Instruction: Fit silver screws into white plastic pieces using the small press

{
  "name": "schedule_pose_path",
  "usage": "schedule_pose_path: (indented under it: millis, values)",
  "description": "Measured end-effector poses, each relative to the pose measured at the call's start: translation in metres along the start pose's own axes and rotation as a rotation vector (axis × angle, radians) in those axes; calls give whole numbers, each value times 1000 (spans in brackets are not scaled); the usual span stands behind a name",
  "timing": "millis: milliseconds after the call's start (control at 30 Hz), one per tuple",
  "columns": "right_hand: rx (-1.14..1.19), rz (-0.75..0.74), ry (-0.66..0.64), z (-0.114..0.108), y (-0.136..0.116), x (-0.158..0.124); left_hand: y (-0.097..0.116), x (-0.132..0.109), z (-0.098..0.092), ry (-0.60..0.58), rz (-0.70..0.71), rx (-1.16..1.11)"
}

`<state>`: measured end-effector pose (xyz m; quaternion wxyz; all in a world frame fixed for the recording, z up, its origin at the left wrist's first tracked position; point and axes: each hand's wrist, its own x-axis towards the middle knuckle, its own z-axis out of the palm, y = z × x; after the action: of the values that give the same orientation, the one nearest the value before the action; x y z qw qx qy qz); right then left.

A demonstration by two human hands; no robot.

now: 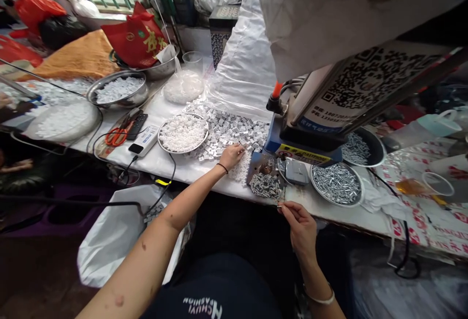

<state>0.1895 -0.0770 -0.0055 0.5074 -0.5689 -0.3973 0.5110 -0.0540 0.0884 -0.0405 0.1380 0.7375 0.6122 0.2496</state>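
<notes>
- Pinching a small silver piece [279, 206] between thumb and forefinger, the right hand [299, 231] sits narrow and closed just off the near edge of a white-covered table [164, 163].
- The left hand [231, 157], fingers loosely open, rests on a heap of printed white tags [230, 131], beside a strip of white beads [241, 169].
- Between the hands, a pile of silver pieces [266, 186] lies by a worn metal plate [260, 170], at the foot of a blue press [303, 139].
- The press, with its QR-code sticker [369, 83], and a hanging white sheet [329, 17] block the far right.
- To their right sit a round tray of silver pieces [336, 183] and a black pan [376, 146].
- Left of the tags are a steel plate of white beads [183, 133], orange scissors [117, 134], a remote control [137, 126] and a white power adapter [144, 140].
- Farther off stand a steel bowl [117, 90] and a red bag [135, 36].
</notes>
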Motion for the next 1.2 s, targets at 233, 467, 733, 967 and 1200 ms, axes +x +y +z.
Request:
schedule_pose_path:
  millis: [233, 467, 733, 967, 1200]
  values:
    - [6, -28, -29, 15, -2, -4, 17, 10, 11, -72, -100, 142]
    - [62, 18, 5, 4, 6, -6, 11, -4, 11, 8, -18, 130]
    - [59, 9, 13, 5, 1, -10, 52, -16, -13, 42, 12, -678]
    - [43, 22, -11, 13, -6, -14, 86, -20, -23, -80, 180, -636]
    - [44, 35, -24, 13, -6, -14, 85, -22, -14, -9, 259, -564]
